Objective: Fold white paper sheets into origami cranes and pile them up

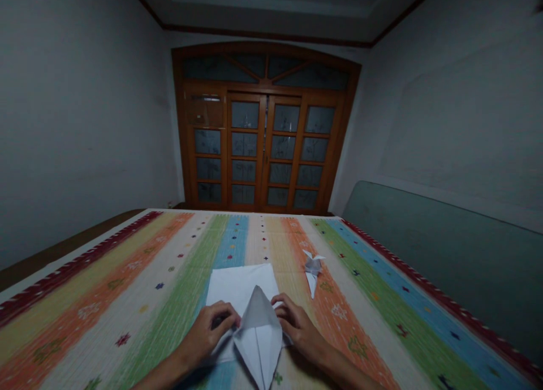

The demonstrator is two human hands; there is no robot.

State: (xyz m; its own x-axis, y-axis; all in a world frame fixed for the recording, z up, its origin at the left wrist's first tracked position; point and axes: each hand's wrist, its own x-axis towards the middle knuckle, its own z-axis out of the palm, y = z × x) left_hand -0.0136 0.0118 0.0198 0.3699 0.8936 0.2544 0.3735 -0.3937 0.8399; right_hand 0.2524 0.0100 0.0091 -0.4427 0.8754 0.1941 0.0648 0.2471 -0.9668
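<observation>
Between my hands is a partly folded sheet of white paper (259, 336), shaped like a long diamond with a point toward the far side and one toward me. My left hand (218, 325) pinches its left edge with curled fingers. On the other side, my right hand (294, 322) has its thumb and fingers closed at the right edge. Beneath the folded paper lies a flat white sheet (241, 282), partly covered by it and by my left hand. A small folded paper figure (313, 268) with thin pointed ends rests to the right, apart from my hands.
A striped tablecloth (169, 288) with small motifs covers the table. A pale green panel (445, 237) stands along the table's right side. Beyond the far edge is a wooden double door (265, 152) with glass panes. White walls stand on both sides.
</observation>
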